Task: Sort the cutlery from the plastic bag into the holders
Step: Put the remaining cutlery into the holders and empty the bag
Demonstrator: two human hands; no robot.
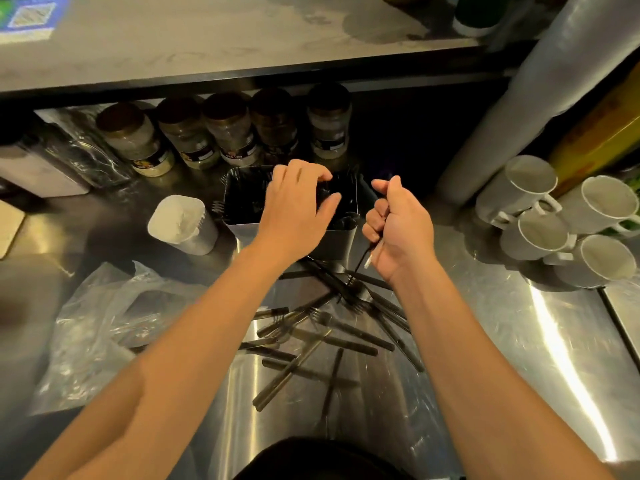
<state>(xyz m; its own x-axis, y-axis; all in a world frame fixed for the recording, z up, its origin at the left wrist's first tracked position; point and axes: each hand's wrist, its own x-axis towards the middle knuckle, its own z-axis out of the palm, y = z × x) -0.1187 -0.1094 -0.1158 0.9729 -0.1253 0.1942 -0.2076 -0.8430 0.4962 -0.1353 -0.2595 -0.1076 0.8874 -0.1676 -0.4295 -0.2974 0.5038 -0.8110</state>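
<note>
Step in hand: sorting under way. Left hand (296,206) over black holder (239,202), fingers curled round small dark piece, probably dropping it in; hard to see. Right hand (398,226) just beside holder, fingers clenched round thin cutlery, ends hanging down. Next move probably: right hand places its pieces in matching compartment. Loose cutlery pile (332,323) on table (519,341), near plastic bag (100,327). Holder contents too dark to tell. White cup (180,223) at left, contents unclear.

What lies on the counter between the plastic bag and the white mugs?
In the head view, loose dark-handled cutlery, forks among it, lies scattered on the steel counter between the plastic bag and the white mugs; both forearms cross above it.
</note>
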